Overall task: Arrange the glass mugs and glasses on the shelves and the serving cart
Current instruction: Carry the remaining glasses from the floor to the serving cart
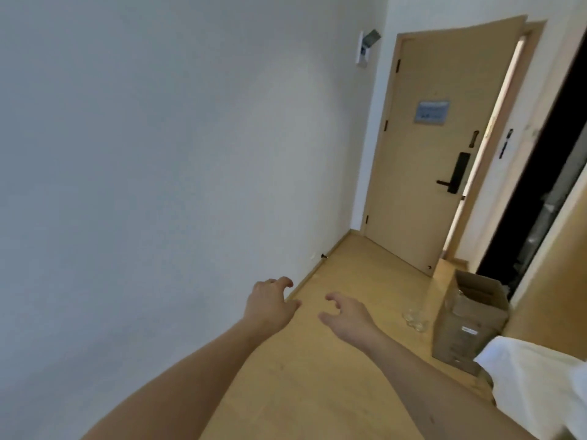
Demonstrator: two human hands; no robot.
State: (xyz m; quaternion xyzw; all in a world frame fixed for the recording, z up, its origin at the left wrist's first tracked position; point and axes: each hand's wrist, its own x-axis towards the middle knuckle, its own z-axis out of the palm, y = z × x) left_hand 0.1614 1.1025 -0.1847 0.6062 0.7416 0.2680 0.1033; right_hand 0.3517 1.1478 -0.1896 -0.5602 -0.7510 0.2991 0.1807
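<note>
Now, from the head view, both arms reach forward over the wooden floor (pixel 317 392), and neither hand holds anything. The left hand (pixel 270 303) is near the base of the white wall (pixel 158 154), with its fingers loosely curled and spread apart. The right hand (pixel 347 319) is just beside it, also with fingers relaxed and apart, the thumb pointing to the left.

The glasses (pixel 414 319) stand on the floor, to the right of the right hand and a little further from the person. They are near the hand but not touching it. They are clear and blurred, so I cannot count them; it seems a small group, and I cannot tell whether any of them is a mug. Just beside them, further right, stands an open box (pixel 470 325) of cardboard; something clear perhaps shows at its opening, but this is not sure.

The right hand is plainly nearer to the glasses than the left hand. In my judgement the coming move is a reach to the right and slightly forward, and the right hand is the natural one for it.

Behind, a door (pixel 425 147) is a little open. No shelves and no cart are in this view.
</note>
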